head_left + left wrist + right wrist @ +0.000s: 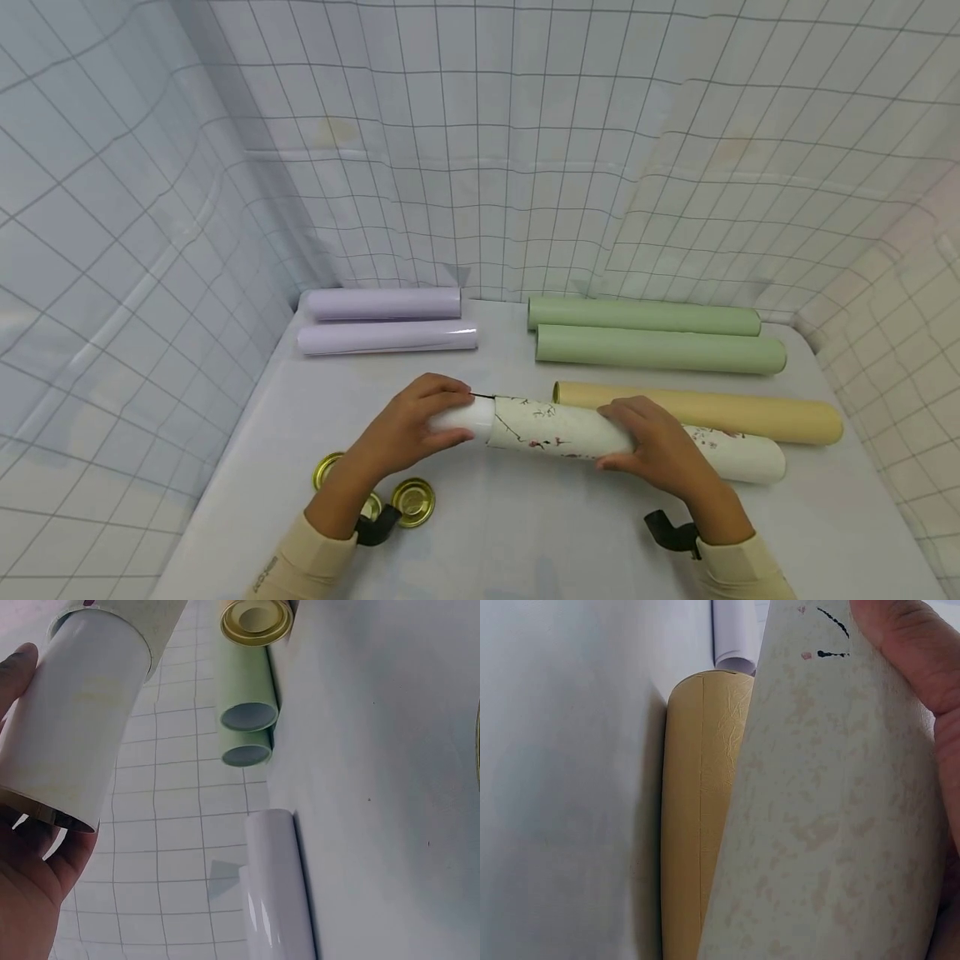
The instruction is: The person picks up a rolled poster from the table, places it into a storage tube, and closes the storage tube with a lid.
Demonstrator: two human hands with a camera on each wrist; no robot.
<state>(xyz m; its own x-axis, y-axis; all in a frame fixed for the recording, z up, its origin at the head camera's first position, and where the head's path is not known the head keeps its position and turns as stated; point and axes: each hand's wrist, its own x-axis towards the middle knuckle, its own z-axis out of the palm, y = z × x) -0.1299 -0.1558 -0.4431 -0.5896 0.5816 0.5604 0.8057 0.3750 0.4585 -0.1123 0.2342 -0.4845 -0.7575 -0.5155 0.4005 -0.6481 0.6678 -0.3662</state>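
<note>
Jutting left from a floral tube (551, 427) above the tabletop (510, 533), a white inner tube (480, 418) is gripped by the left hand (416, 423), the floral one by the right hand (660, 450). Sliding one along the other appears the step; the next move likely calls for straight alignment. Thumbs sit nearside, fingers beyond; a yellow tube (757, 413) lies behind.

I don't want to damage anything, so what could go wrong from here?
The white tube sticks out of the patterned tube and could jam if the left hand and right hand tilt them differently. The patterned tube might bump the yellow tube just behind it and set it rolling. The left forearm partly hides the gold lids and might knock them.
</note>
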